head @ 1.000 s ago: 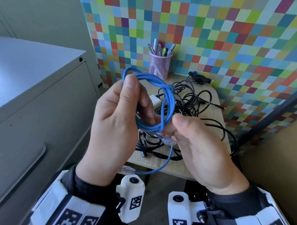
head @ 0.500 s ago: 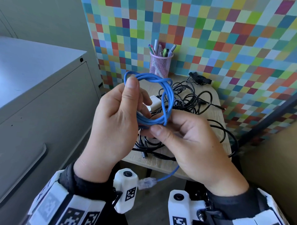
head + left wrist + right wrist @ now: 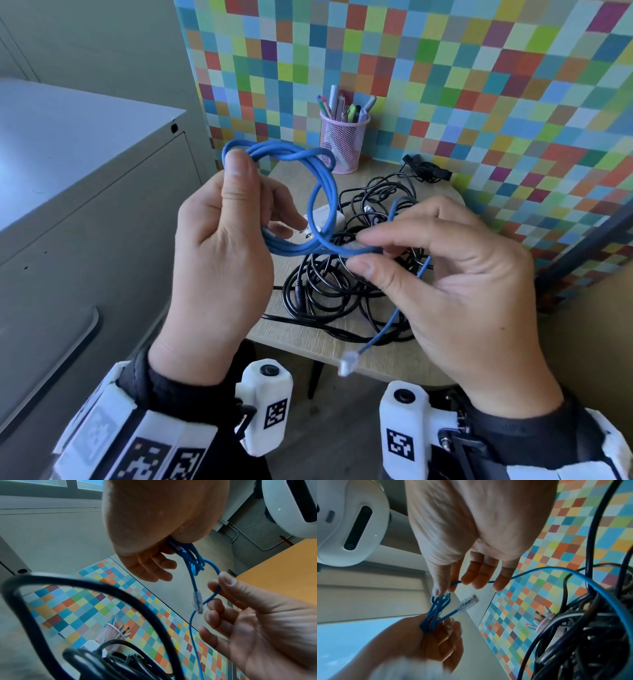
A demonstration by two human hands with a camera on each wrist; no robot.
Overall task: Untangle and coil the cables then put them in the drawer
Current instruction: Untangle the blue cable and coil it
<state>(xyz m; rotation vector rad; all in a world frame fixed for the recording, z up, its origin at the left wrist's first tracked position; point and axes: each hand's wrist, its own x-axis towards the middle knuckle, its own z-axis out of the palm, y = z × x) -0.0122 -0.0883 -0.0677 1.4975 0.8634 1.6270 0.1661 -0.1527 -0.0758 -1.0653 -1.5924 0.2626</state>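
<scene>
Right hand (image 3: 455, 291) has drawn blue cable tail rightward, around coil – wrap to bind it. Left hand (image 3: 219, 260) pinches blue ethernet cable (image 3: 322, 192) coil above table (image 3: 308, 342); right fingers curl around tail – black cables (image 3: 335, 291) wait tangled.

Head view of the person's forearms. Left hand (image 3: 219, 260) and right hand (image 3: 459, 294) are bare. Each forearm wears a black sleeve (image 3: 178, 394) ending at the wrist. Over each sleeve sits a white band (image 3: 113, 442) printed with black square fiducial markers. A white camera housing (image 3: 267, 404) with a round black lens and one square marker projects from each wrist.
</scene>
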